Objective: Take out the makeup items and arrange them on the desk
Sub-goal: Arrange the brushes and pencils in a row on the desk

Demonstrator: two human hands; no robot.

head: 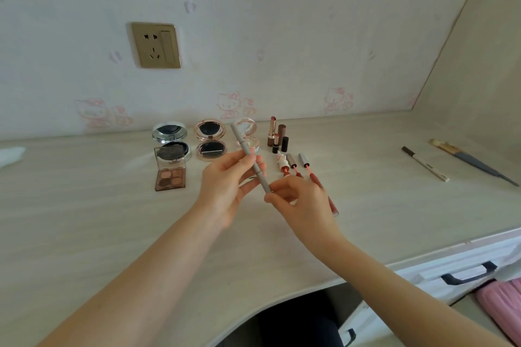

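Note:
A slim grey makeup pencil (244, 144) is held above the desk (84, 205) by both hands. My left hand (228, 186) grips its middle and my right hand (301, 203) pinches its near end. Behind it stand open compacts: a silver one (170, 135), a rose-gold one (210, 139) and a pale one (248, 132) partly hidden by the pencil. An eyeshadow palette (170, 175) lies open in front of the silver compact. Upright lipsticks (277, 135) and several lip gloss tubes (307, 166) lie to the right of my hands.
A white-and-brown pencil (425, 163) and makeup brushes (473, 162) lie at the far right of the desk. A brass wall socket (156, 45) sits above. White drawers with dark handles (465, 273) and pink fabric (501, 307) are at the lower right.

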